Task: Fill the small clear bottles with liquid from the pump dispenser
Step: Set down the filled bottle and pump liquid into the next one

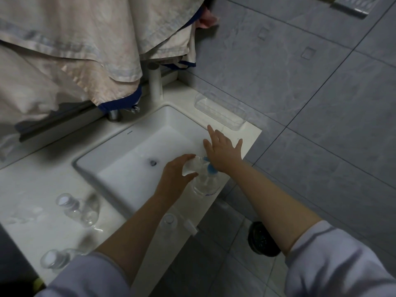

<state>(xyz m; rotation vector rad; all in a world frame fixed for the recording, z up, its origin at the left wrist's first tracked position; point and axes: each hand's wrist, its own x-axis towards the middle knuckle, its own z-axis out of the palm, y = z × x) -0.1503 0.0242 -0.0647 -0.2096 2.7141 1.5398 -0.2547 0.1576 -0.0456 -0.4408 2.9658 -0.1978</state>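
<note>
One pump dispenser [206,183] stands at frame centre on the white bench [32,189] beside the sink [137,151]. Left hand [177,174] grasps one small clear bottle [192,167] at its blue nozzle; right hand [222,150] presses the pump, fingers spread. Three more bottles: [76,207], [54,259], [169,221]. Grey tiled walls.

Tiny brand mark on sink [120,144] rim & blue print on pump dispenser [206,185] label, both illegible.
</note>
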